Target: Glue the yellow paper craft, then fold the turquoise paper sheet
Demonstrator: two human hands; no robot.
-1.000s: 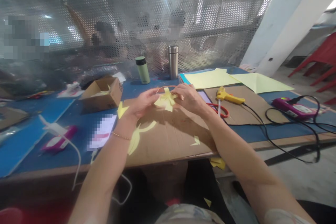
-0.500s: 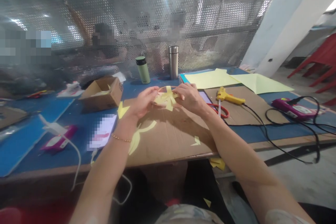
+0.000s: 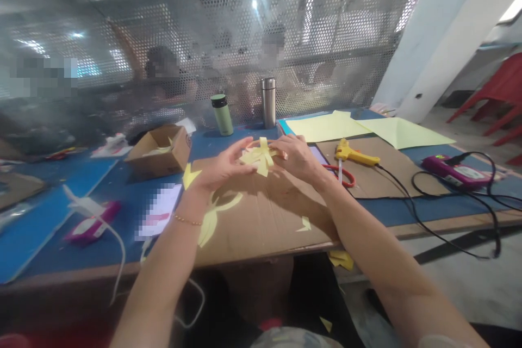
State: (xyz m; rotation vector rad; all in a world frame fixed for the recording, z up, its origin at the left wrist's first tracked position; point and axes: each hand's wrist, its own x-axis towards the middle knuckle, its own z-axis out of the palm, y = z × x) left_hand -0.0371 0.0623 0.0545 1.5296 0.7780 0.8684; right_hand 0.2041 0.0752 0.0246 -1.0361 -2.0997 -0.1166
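Both hands hold a small round piece with pale yellow paper strips (image 3: pixel 261 156) crossing over it and a thin orange-brown rim at its back. My left hand (image 3: pixel 228 166) is closed on its left side, with thumb and fingers around the edge. On the right side, my right hand (image 3: pixel 297 155) pinches the edge with bent fingers; its fingertips are partly hidden. The piece is held just above a cardboard sheet (image 3: pixel 269 212). Cut yellow paper strips (image 3: pixel 210 223) lie near my left wrist, and a small paper scrap (image 3: pixel 305 223) lies to the right.
A yellow glue gun (image 3: pixel 354 153) rests on cardboard at right, by red-handled scissors (image 3: pixel 348 178) and a purple power strip (image 3: pixel 457 173). Behind stand a green flask (image 3: pixel 222 117) and a steel flask (image 3: pixel 268 106). At left are an open box (image 3: pixel 163 155) and a phone (image 3: pixel 161 209).
The view has tilted up slightly, so the table sits a little lower. My left hand has shifted its fingers around the piece; my right hand keeps nearly the same grip.
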